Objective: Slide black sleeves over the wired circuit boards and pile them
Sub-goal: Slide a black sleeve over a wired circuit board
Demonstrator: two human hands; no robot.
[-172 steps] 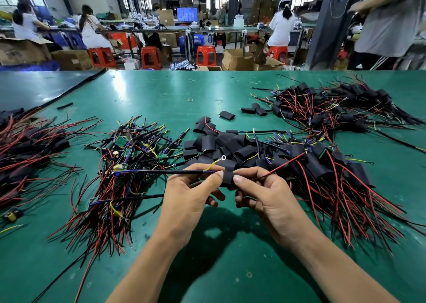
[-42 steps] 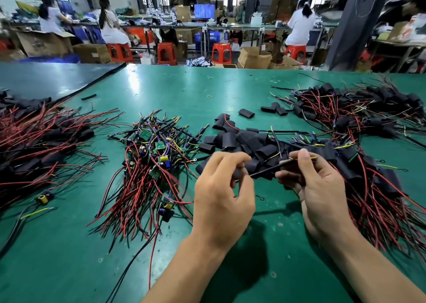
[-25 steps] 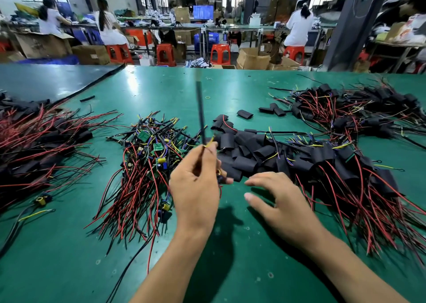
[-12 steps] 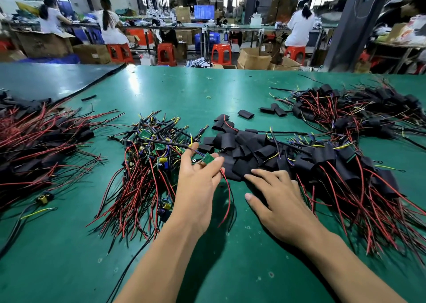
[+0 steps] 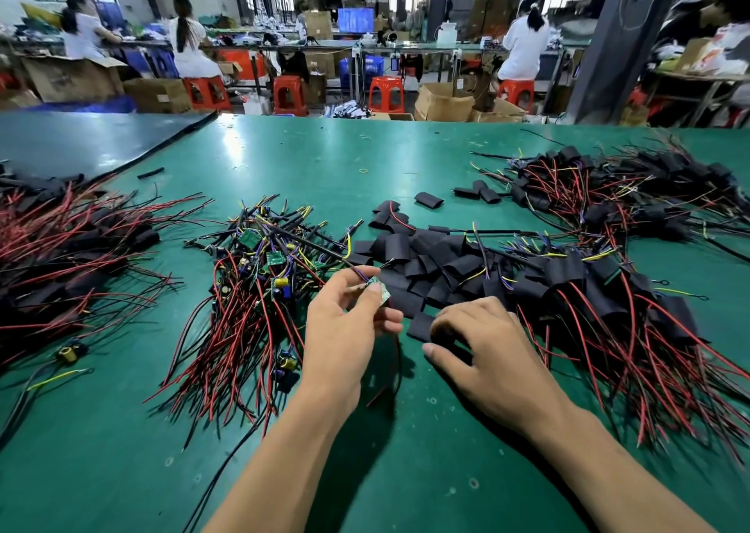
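Note:
My left hand (image 5: 345, 329) pinches a small green wired circuit board (image 5: 380, 292) just above the table; its red and black wires hang below the hand. My right hand (image 5: 483, 350) lies palm down with its fingers curled onto a loose black sleeve (image 5: 420, 327) at the near edge of the heap of empty black sleeves (image 5: 430, 260). A pile of bare wired boards (image 5: 259, 289) lies to the left of my left hand. Sleeved boards with red wires (image 5: 633, 313) are piled to the right of my right hand.
The green table (image 5: 365, 471) also holds a sleeved pile at the far right (image 5: 633, 195) and another at the left edge (image 5: 61, 264). A few stray sleeves (image 5: 429, 200) lie farther back. Workers sit at benches beyond the table with red stools (image 5: 386, 94) and cardboard boxes.
My left hand has drawn a green board out of the bare pile and raised it toward the middle. My right hand let go of the finished piece, came down and curled its fingers onto a loose sleeve.

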